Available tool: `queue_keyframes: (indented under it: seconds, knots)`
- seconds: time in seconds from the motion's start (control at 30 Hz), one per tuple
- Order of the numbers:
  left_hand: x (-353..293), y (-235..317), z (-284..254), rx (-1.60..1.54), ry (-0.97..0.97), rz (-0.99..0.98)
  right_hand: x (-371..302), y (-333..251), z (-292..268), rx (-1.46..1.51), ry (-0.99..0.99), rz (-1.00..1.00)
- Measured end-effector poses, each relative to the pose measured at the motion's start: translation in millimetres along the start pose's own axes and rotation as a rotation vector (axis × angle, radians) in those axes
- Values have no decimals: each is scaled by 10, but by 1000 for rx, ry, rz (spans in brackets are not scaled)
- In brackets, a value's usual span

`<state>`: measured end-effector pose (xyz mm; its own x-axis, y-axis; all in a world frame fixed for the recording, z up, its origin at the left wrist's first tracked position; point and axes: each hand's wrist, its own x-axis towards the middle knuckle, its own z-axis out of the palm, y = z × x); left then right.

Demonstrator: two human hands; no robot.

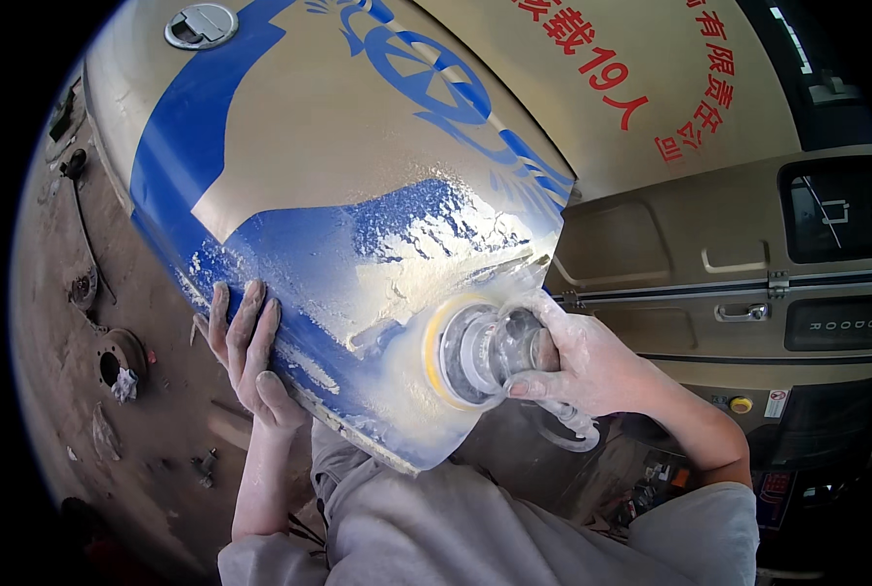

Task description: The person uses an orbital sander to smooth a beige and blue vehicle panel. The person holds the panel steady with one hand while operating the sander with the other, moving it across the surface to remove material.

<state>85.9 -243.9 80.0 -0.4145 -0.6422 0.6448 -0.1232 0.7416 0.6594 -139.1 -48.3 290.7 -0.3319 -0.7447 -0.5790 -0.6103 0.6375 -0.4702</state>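
Note:
A curved beige vehicle body panel [299, 137] with blue striping reaches from the upper left down to my waist. Cream-coloured filler [426, 239] and dust cover its lower part, rough in places and smoothed into a pale patch near the lower corner. My right hand [582, 356] is wrapped around a dusty round sander [480, 352], whose yellow-edged disc lies against that patch. A pale hose [573, 425] hangs from the sander below my wrist. At the panel's left edge, my left hand [246, 352] grips with dusty fingers laid along the surface.
On the right stands a beige vehicle with red lettering [607, 73] and a door [670, 264] with a handle [744, 313]. On the dirty floor to the left lie a rusty drum-shaped part [121, 356], a thin rod [86, 220] and scraps. A round metal fitting [202, 26] sits high on the panel.

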Motion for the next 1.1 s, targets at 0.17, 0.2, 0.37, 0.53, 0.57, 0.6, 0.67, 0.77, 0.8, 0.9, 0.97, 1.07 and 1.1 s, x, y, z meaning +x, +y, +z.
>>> queue_keyframes:
  seconds: [0.17, 0.2, 0.37, 0.53, 0.57, 0.6, 0.67, 0.77, 0.8, 0.9, 0.97, 1.07, 1.1]
  knots:
    - [-16, -44, 38, 2, -1, 14, -37, 288, -31, 90, 82, 144]
    - [-16, -42, 21, 32, -22, 6, -79, 43, 0, -21, 24, 9]
    - [-22, -37, -6, 52, -20, 8, -20, -18, 99, -83, -40, -159]
    - [-3, -74, 7, 81, -75, 41, 53, 504, -169, 187, 141, 178]
    - [-8, -86, -11, 84, -72, 51, 15, 305, -145, 72, 71, 150]
    - [-22, -78, 6, 68, -86, 62, -36, 122, -79, 1, 11, 49]
    - [-24, -66, -62, 90, -92, 59, -30, -30, 185, -82, 22, -247]
    - [-5, -56, -67, 82, -87, 66, 7, 25, 156, -76, 5, -210]
    - [-1, -45, -58, 80, -80, 70, 21, 129, 50, -6, 54, -90]
    - [6, -14, -25, 86, -79, 75, 88, 581, -167, 278, 184, 154]
    - [30, 7, 41, 70, -65, 66, 66, 610, -149, 140, 197, 89]
    - [23, 32, -18, 67, -72, 47, 32, 117, 70, -16, 44, -117]
    - [22, 30, -11, 68, -70, 51, 44, -6, 116, -21, -26, -197]
